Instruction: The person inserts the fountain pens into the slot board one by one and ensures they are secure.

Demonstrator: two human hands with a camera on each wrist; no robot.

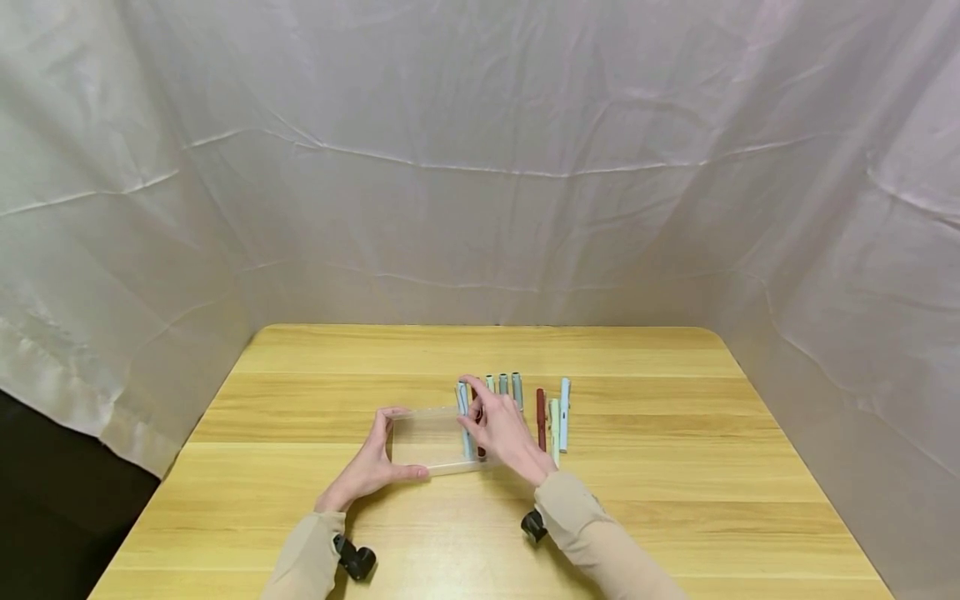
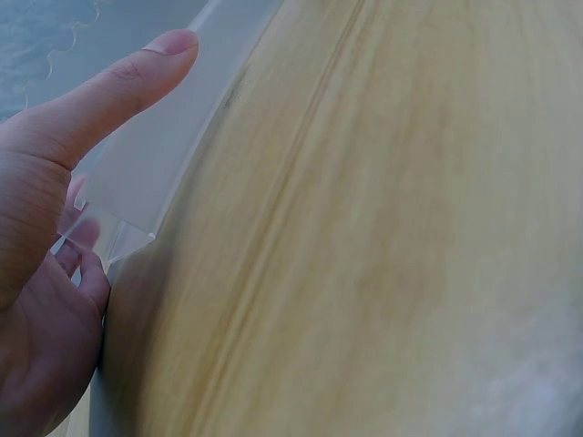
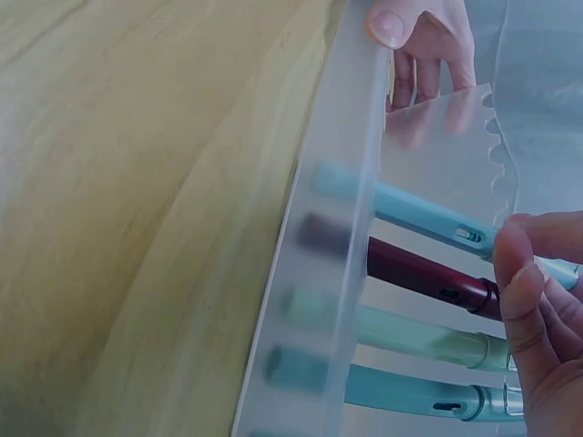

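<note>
A translucent plastic box [image 1: 427, 439] with a scalloped edge lies on the table. My left hand [image 1: 371, 462] grips its left end, thumb on the near wall and fingers around the far corner. Over the box, my right hand [image 1: 504, 423] pinches a light blue pen [image 3: 426, 217] between thumb and finger. Beside that pen lie a dark red pen [image 3: 410, 273], a light green pen [image 3: 424, 339] and a teal pen [image 3: 410, 391], their near ends blurred behind the frosted wall. In the head view, my right hand partly hides these pens and the box's right side.
Right of the box, another dark red pen [image 1: 541, 419], a pale green pen [image 1: 555, 429] and a pale blue pen [image 1: 565, 415] lie on the wooden table [image 1: 675, 467]. Pale curtains [image 1: 480, 217] hang behind and at both sides. Each wrist carries a small black camera [image 1: 356, 560].
</note>
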